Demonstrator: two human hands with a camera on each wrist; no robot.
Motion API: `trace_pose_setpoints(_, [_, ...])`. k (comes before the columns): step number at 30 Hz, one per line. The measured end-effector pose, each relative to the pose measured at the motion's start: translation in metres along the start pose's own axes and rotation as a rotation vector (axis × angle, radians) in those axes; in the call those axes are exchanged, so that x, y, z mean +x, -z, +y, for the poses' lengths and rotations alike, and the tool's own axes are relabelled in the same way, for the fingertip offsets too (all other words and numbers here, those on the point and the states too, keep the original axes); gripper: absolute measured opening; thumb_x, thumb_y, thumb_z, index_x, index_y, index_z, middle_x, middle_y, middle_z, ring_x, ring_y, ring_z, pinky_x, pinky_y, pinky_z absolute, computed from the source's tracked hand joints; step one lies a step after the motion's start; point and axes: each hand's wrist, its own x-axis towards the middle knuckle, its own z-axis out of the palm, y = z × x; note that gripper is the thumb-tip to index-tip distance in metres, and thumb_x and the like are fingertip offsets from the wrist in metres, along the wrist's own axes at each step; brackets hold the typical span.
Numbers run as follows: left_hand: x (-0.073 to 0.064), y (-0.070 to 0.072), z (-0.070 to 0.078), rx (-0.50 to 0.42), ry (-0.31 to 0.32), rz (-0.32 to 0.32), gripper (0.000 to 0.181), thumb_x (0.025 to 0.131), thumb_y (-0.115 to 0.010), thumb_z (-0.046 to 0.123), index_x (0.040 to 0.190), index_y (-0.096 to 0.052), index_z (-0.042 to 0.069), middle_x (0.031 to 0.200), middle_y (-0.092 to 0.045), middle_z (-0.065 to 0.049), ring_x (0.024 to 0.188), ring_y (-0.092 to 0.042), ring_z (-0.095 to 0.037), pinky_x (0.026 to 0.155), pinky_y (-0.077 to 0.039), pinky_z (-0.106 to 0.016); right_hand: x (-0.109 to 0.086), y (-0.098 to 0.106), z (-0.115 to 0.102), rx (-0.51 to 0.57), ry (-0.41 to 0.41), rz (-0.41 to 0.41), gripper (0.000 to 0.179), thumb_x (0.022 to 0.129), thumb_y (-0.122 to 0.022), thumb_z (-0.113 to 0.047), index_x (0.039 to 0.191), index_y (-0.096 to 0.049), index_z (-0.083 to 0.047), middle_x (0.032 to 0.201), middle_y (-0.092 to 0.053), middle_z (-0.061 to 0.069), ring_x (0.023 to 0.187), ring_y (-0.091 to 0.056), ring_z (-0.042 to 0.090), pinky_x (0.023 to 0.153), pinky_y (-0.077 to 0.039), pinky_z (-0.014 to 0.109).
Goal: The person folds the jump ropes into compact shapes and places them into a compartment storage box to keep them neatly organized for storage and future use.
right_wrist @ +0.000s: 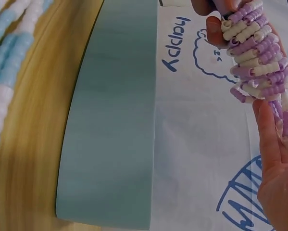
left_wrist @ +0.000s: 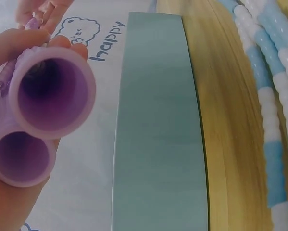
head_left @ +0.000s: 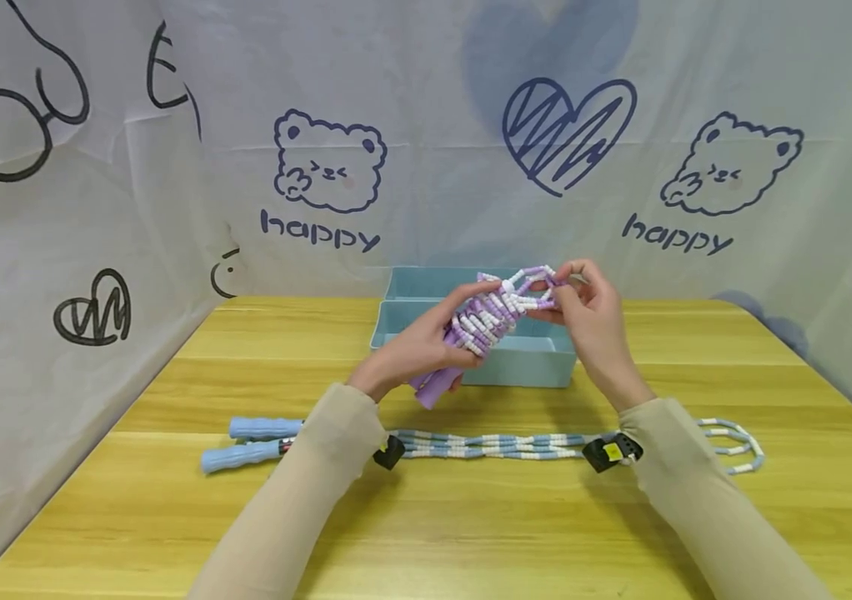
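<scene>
A purple and white beaded jump rope (head_left: 488, 321) is wound in a tight bundle around its two purple handles (head_left: 437, 387). My left hand (head_left: 422, 337) grips the bundle and handles, held up in front of the box. With fingertips and thumb, my right hand (head_left: 597, 321) pinches the loose loop of beads at the bundle's upper end. In the left wrist view the hollow ends of the handles (left_wrist: 55, 91) face the camera. The right wrist view shows the wound beads (right_wrist: 259, 53) beyond my right fingers.
Behind the hands stands a light blue-green box (head_left: 523, 367) with a divider. A blue and white beaded jump rope (head_left: 493, 446) lies stretched across the wooden table (head_left: 516, 533), its blue handles (head_left: 242, 456) at the left. A white cloth with drawings hangs behind.
</scene>
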Motion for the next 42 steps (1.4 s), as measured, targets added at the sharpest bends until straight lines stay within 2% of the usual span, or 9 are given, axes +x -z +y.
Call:
trace_pose_setpoints(8, [0.003, 0.0, -0.005, 0.003, 0.006, -0.006, 0.092, 0.083, -0.07, -0.001, 0.141, -0.034, 0.061, 0.131, -0.044, -0.012, 0.062, -0.059, -0.037, 0.055, -0.055, -0.048, 0.004, 0.016, -0.005, -0.056, -0.048, -0.053, 0.02, 0.093, -0.052, 0.004, 0.112, -0.052, -0.002, 0.092, -0.071, 0.01, 0.079, -0.065, 0.017, 0.077, -0.056, 0.026])
trace_pose_setpoints(14, [0.001, 0.001, -0.005, -0.023, 0.011, -0.036, 0.093, 0.082, -0.07, -0.001, 0.142, -0.034, 0.06, 0.13, -0.046, -0.013, 0.06, -0.059, -0.036, 0.055, -0.055, -0.049, 0.009, 0.024, -0.005, -0.169, -0.082, -0.092, 0.024, 0.091, -0.065, -0.001, 0.113, -0.054, -0.003, 0.11, -0.064, 0.009, 0.083, -0.067, 0.017, 0.076, -0.056, 0.025])
trace_pose_setpoints(19, [0.001, -0.001, -0.005, -0.016, 0.025, -0.038, 0.092, 0.083, -0.07, 0.0, 0.141, -0.034, 0.061, 0.131, -0.045, -0.013, 0.06, -0.059, -0.036, 0.055, -0.055, -0.049, 0.007, 0.02, -0.004, -0.486, 0.063, -0.051, 0.021, 0.089, -0.071, -0.002, 0.095, -0.051, -0.004, 0.097, -0.053, 0.009, 0.085, -0.057, 0.016, 0.07, -0.05, 0.018])
trace_pose_setpoints(22, [0.002, -0.002, -0.006, -0.001, 0.041, -0.035, 0.091, 0.083, -0.07, 0.0, 0.14, -0.034, 0.062, 0.13, -0.045, -0.013, 0.061, -0.059, -0.036, 0.056, -0.055, -0.049, 0.004, 0.017, -0.004, -0.699, 0.171, -0.013, 0.024, 0.087, -0.072, -0.001, 0.085, -0.05, -0.008, 0.086, -0.049, 0.007, 0.078, -0.047, 0.018, 0.062, -0.042, 0.021])
trace_pose_setpoints(26, [0.002, -0.001, -0.009, 0.018, 0.049, -0.031, 0.09, 0.084, -0.07, 0.0, 0.14, -0.034, 0.061, 0.129, -0.045, -0.012, 0.062, -0.059, -0.036, 0.056, -0.055, -0.048, 0.0, 0.011, -0.006, -0.787, 0.221, -0.016, 0.017, 0.088, -0.073, -0.004, 0.084, -0.057, -0.009, 0.08, -0.058, 0.004, 0.072, -0.052, 0.017, 0.062, -0.046, 0.027])
trace_pose_setpoints(29, [0.001, -0.001, -0.009, 0.039, 0.044, -0.026, 0.09, 0.084, -0.069, 0.0, 0.14, -0.034, 0.062, 0.131, -0.045, -0.011, 0.065, -0.059, -0.037, 0.056, -0.055, -0.048, -0.001, 0.01, -0.007, -0.762, 0.186, -0.062, 0.007, 0.091, -0.071, -0.012, 0.096, -0.068, -0.008, 0.089, -0.067, 0.004, 0.078, -0.061, 0.017, 0.07, -0.054, 0.032])
trace_pose_setpoints(33, [0.001, -0.001, -0.008, 0.13, 0.037, -0.003, 0.091, 0.084, -0.068, 0.0, 0.14, -0.034, 0.063, 0.136, -0.043, -0.007, 0.07, -0.059, -0.041, 0.055, -0.055, -0.047, 0.0, 0.013, -0.008, -0.584, 0.052, -0.14, 0.026, 0.098, -0.062, -0.024, 0.115, -0.07, -0.006, 0.104, -0.069, 0.008, 0.089, -0.063, 0.019, 0.078, -0.054, 0.032])
trace_pose_setpoints(38, [0.0, -0.002, -0.004, 0.266, 0.053, 0.026, 0.091, 0.085, -0.069, 0.003, 0.137, -0.032, 0.067, 0.135, -0.044, -0.005, 0.069, -0.06, -0.035, 0.055, -0.056, -0.042, 0.004, 0.017, -0.009, -0.359, -0.096, -0.225, 0.039, 0.101, -0.057, -0.034, 0.114, -0.065, 0.001, 0.102, -0.062, 0.014, 0.085, -0.058, 0.023, 0.074, -0.051, 0.027])
trace_pose_setpoints(42, [0.001, -0.003, -0.004, 0.284, 0.06, 0.026, 0.091, 0.085, -0.07, 0.004, 0.137, -0.031, 0.068, 0.133, -0.045, -0.007, 0.069, -0.061, -0.032, 0.055, -0.056, -0.04, 0.006, 0.019, -0.012, -0.186, -0.203, -0.294, 0.034, 0.103, -0.053, -0.027, 0.108, -0.057, 0.007, 0.095, -0.057, 0.012, 0.079, -0.054, 0.019, 0.073, -0.049, 0.025])
